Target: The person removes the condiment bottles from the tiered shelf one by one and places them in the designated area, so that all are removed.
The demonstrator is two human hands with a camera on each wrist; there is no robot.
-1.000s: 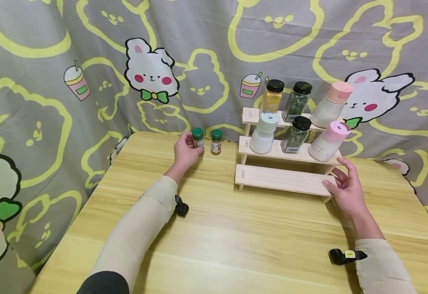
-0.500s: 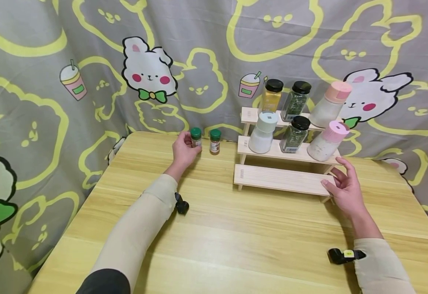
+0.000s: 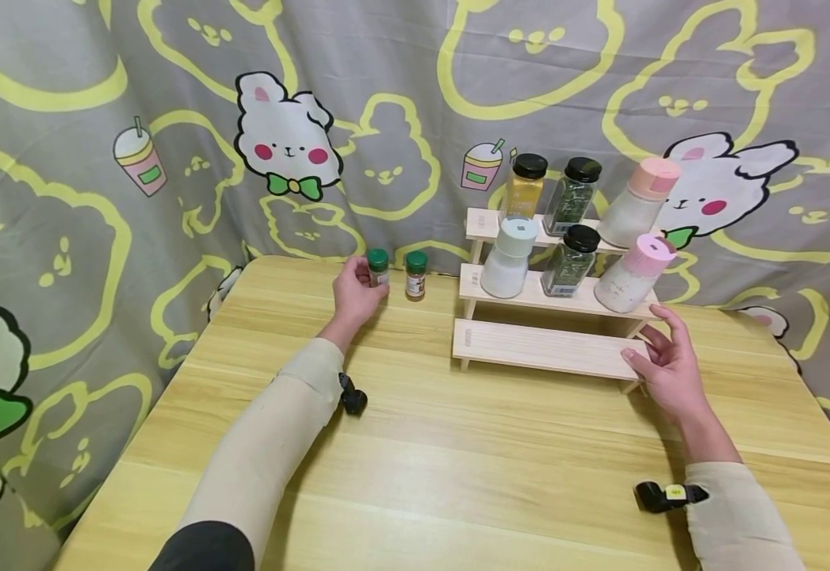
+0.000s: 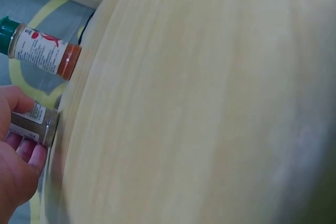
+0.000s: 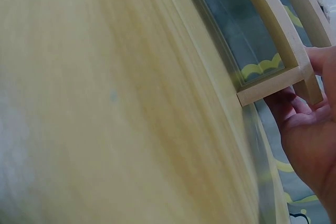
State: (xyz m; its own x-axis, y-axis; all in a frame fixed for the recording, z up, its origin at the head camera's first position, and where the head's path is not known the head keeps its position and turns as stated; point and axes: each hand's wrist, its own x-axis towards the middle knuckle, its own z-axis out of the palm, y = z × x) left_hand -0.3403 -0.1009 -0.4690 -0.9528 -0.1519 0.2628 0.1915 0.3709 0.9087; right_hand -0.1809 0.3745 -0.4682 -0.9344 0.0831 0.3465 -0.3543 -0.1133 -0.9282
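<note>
At the table's back edge, my left hand [image 3: 357,295] pinches a small green-capped spice jar [image 3: 378,262] between thumb and fingers. In the left wrist view this jar [image 4: 35,121] shows a grey-brown filling and a white label, its cap hidden by the hand. Just right of it stands a second green-capped spice jar [image 3: 415,279] with reddish contents. My right hand [image 3: 674,377] grips the right end of a three-tier wooden rack [image 3: 543,346], thumb on the lowest shelf and a finger up at the middle one. That shelf end [image 5: 278,19] also shows in the right wrist view.
The middle shelf bears a white-filled shaker [image 3: 506,266], a black-capped herb jar [image 3: 570,262] and a pink-capped shaker [image 3: 633,277]. On the top shelf are a yellow spice jar [image 3: 524,197], another herb jar [image 3: 571,197] and a peach-capped shaker [image 3: 636,208]. A patterned curtain [image 3: 386,63] hangs behind.
</note>
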